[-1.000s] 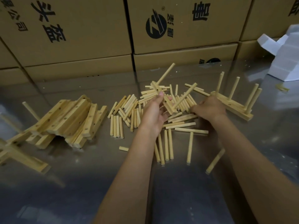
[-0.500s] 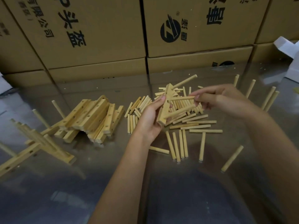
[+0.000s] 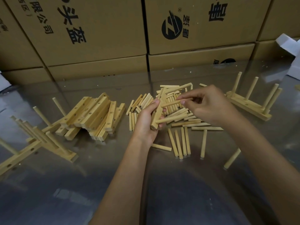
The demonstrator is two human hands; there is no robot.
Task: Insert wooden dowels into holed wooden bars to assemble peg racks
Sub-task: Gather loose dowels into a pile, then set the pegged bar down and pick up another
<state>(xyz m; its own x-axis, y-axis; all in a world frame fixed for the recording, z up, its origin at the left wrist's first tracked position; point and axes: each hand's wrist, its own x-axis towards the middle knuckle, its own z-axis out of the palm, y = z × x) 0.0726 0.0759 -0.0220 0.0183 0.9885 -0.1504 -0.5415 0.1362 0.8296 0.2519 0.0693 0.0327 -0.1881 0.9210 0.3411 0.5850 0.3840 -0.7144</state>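
Note:
My left hand (image 3: 146, 120) grips a holed wooden bar (image 3: 158, 113), held nearly upright above the dowel pile. Dowels stick out of the bar to the right: one near the top (image 3: 180, 87) and one low down (image 3: 168, 119). My right hand (image 3: 209, 104) pinches another dowel (image 3: 170, 103) by its right end, its left end touching the bar's middle. Loose dowels (image 3: 183, 140) lie scattered on the shiny metal table (image 3: 97, 184) under and around both hands.
A stack of bare holed bars (image 3: 90, 117) lies left of centre. Finished peg racks rest at the far left (image 3: 37, 140) and at the right (image 3: 250, 103). Cardboard boxes (image 3: 105, 30) wall off the back. A white foam piece (image 3: 290, 46) sits at the far right.
My right hand came off the pile with a dowel and brought it to the bar's middle. My left hand lifted the bar and turned it more upright.

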